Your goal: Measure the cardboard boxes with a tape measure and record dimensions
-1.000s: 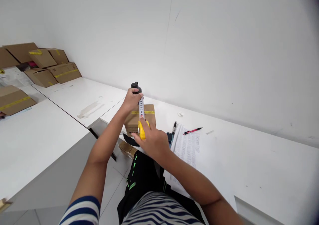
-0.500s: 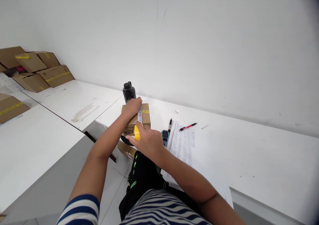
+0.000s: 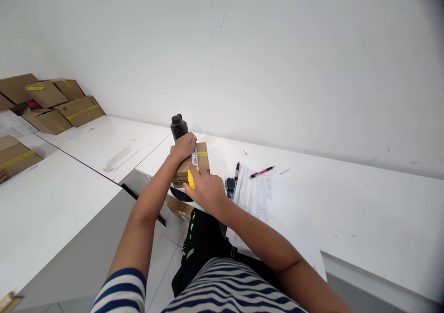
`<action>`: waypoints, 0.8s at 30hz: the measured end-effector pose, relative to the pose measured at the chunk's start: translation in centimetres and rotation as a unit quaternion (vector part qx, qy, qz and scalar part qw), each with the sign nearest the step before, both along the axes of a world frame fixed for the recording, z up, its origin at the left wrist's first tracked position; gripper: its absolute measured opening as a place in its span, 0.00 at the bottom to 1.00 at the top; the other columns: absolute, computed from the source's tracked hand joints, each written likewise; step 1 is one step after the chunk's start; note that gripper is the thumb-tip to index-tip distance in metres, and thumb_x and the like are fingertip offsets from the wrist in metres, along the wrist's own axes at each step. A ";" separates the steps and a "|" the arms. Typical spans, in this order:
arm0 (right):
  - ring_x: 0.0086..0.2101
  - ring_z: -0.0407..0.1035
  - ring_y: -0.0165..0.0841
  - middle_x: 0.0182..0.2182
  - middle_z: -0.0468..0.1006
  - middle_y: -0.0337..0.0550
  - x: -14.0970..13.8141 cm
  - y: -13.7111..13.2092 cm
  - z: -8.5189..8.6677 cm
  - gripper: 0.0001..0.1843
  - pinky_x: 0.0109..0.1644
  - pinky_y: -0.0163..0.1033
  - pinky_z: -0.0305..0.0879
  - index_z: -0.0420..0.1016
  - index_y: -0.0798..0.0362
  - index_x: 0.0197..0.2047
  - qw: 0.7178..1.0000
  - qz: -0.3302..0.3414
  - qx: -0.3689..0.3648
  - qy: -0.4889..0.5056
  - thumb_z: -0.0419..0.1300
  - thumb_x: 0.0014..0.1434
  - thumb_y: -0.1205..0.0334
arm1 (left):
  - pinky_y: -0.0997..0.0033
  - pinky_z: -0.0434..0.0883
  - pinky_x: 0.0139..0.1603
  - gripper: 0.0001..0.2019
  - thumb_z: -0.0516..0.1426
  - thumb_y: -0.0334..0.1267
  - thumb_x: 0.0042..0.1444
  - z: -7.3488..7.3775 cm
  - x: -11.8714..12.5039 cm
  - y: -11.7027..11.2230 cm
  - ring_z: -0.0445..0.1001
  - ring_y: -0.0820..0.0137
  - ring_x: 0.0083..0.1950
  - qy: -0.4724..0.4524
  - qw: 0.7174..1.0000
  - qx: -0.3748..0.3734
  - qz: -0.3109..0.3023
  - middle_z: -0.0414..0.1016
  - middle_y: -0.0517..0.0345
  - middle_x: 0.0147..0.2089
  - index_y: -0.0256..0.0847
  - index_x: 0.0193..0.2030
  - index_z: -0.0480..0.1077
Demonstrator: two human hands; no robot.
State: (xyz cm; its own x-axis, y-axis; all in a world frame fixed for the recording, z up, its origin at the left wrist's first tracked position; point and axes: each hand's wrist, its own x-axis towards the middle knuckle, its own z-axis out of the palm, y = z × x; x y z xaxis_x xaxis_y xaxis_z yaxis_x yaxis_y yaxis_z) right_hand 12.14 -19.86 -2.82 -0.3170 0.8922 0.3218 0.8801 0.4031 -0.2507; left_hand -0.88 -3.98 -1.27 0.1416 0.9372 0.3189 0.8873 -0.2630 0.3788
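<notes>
A small cardboard box (image 3: 203,161) with yellow tape sits on the white table. Across its top runs the white blade (image 3: 194,158) of a tape measure. My left hand (image 3: 185,146) is closed at the far edge of the box, pinching the blade's end. In my right hand (image 3: 208,189), closed at the near edge, is the yellow tape measure case (image 3: 191,179), partly covered by my fingers. Just behind the box and my left hand stands a black bottle (image 3: 178,127). Under the near side of the box a flat black thing (image 3: 179,194) shows; its kind is unclear.
Right of the box lie a watch (image 3: 230,186), a black pen (image 3: 237,169), a red-black pen (image 3: 262,172) and written sheets (image 3: 253,197). Several cardboard boxes (image 3: 81,109) are piled at the far left. Another person's hand (image 3: 3,176) touches a box (image 3: 15,155) at the left edge.
My right hand has moved the tape measure case slightly away from me, and less blade shows. The view has shifted a little. Another person's hand now shows at the left edge.
</notes>
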 end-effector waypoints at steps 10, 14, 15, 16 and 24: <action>0.39 0.74 0.39 0.48 0.75 0.53 6.9 1.0 -1.4 0.31 0.36 0.39 0.70 0.54 0.52 0.72 0.993 0.033 0.113 0.005 0.49 0.70 0.50 | 0.64 0.66 0.41 0.17 0.47 0.51 0.66 1.0 0.8 -9.1 0.73 0.62 0.38 -0.108 0.993 0.024 -0.048 0.75 0.55 0.35 0.44 0.36 0.69; 0.49 0.72 0.42 0.54 0.72 0.58 7.6 2.5 -3.4 0.32 0.45 0.43 0.74 0.50 0.53 0.72 0.979 0.084 0.152 0.106 0.50 0.70 0.52 | 0.61 0.68 0.49 0.26 0.37 0.52 0.69 0.3 1.5 -9.8 0.75 0.61 0.45 -0.090 0.992 0.018 -0.086 0.78 0.50 0.42 0.43 0.39 0.72; 0.52 0.70 0.43 0.55 0.71 0.59 7.6 2.9 -3.8 0.32 0.48 0.45 0.74 0.51 0.53 0.72 0.973 0.094 0.149 0.149 0.51 0.69 0.52 | 0.58 0.67 0.55 0.27 0.36 0.52 0.69 0.0 1.3 -9.6 0.75 0.59 0.51 -0.081 0.993 0.013 -0.087 0.79 0.49 0.48 0.43 0.44 0.73; 0.54 0.69 0.43 0.57 0.69 0.59 7.6 3.3 -4.1 0.31 0.49 0.46 0.74 0.52 0.53 0.71 0.965 0.100 0.136 0.203 0.52 0.68 0.53 | 0.55 0.63 0.61 0.27 0.37 0.53 0.68 -0.4 0.8 -9.4 0.72 0.57 0.58 -0.059 0.995 0.006 -0.078 0.77 0.47 0.55 0.43 0.50 0.73; 0.43 0.74 0.34 0.52 0.70 0.45 6.5 8.5 -3.2 0.32 0.32 0.37 0.76 0.58 0.46 0.58 0.794 0.065 -0.185 0.576 0.61 0.54 0.45 | 0.45 0.45 0.74 0.43 0.62 0.60 0.49 -5.2 -6.6 -10.9 0.53 0.47 0.75 0.048 0.995 0.071 -0.043 0.56 0.47 0.74 0.50 0.71 0.59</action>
State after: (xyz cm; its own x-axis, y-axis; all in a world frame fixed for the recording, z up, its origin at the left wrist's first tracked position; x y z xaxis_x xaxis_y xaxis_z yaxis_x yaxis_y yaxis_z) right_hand 18.65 -11.41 -6.04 -0.1008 0.9768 0.1890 -0.0614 0.1835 -0.9811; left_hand -7.45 -14.89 -6.51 0.2561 0.8666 0.4282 0.8893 -0.3849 0.2472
